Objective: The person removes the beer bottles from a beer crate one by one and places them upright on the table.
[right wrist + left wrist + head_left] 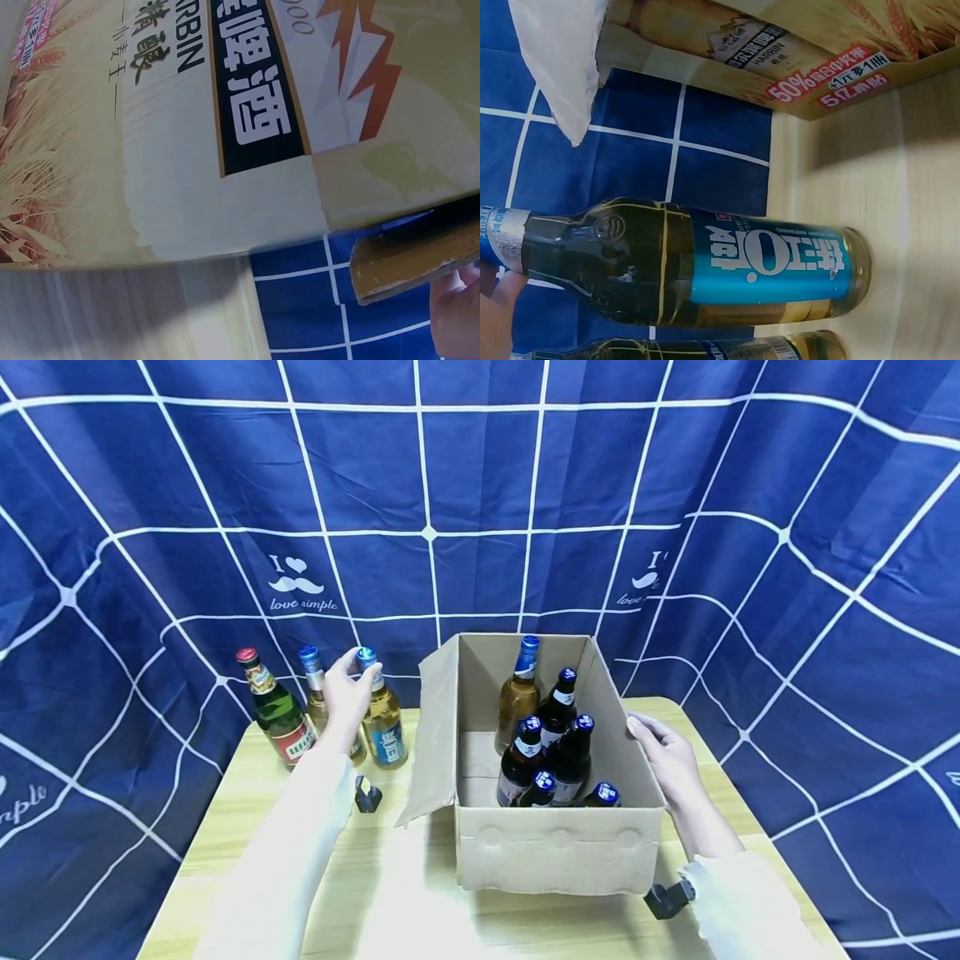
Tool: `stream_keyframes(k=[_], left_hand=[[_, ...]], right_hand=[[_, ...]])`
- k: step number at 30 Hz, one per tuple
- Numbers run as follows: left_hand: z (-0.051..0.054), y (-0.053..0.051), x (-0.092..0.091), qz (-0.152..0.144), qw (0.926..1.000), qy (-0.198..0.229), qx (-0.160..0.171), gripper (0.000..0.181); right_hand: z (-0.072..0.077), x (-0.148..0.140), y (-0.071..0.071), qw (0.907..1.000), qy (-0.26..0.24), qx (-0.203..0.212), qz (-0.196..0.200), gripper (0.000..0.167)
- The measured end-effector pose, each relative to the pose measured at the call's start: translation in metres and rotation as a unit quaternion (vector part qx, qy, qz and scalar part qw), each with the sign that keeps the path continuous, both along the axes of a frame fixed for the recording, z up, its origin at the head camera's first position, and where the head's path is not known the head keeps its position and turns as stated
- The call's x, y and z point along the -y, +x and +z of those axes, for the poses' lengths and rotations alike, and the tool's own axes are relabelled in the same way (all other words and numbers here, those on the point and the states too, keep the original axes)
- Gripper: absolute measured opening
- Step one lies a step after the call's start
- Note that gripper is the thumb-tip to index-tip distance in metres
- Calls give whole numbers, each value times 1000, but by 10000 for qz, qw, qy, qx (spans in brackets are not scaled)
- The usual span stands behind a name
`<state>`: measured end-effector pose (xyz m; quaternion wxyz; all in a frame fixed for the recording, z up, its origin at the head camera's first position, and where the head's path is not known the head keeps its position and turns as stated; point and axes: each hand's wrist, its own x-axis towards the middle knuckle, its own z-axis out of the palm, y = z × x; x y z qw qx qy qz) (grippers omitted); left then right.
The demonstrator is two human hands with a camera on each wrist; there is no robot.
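My left hand point(351, 697) pinches the neck of a pale amber beer bottle point(387, 739) with a blue cap and blue label. It stands upright on the table, left of the cardboard box point(558, 852). In the left wrist view, a thumb and the foil-wrapped neck show at the left edge of the bottle point(772, 262). On the box's right side, my right hand point(667, 760) grips the upper edge; part of that hand point(457, 315) is behind a flap in the right wrist view. Inside the box are an amber bottle point(519, 702) and several dark bottles point(521, 764).
A green bottle point(283, 714) with a red cap and another blue-capped bottle point(313, 681) stand at the table's left. The box's left flap point(435, 735) sticks outward towards the bottles. A blue curtain point(480, 468) surrounds the wooden table point(397, 868).
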<state>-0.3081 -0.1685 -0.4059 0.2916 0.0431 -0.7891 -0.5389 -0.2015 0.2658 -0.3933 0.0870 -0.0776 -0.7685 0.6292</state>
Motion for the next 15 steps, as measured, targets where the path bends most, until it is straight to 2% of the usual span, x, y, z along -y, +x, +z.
stream_keyframes(k=[4,7,9,11,15], left_hand=[[4,0,4,-160,9995,97,257,44],[12,3,9,-371,9976,91,581,53],[21,6,12,-473,9961,31,746,61],[33,8,13,-522,9957,-1,759,67],[60,8,10,-446,9979,5,467,71]], right_hand=[[1,1,0,9999,100,32,-49,22],[1,2,1,9998,186,37,-63,30],[1,3,2,9998,194,59,-49,32],[1,3,2,9998,204,58,-29,34],[2,2,3,9998,208,30,-48,32]])
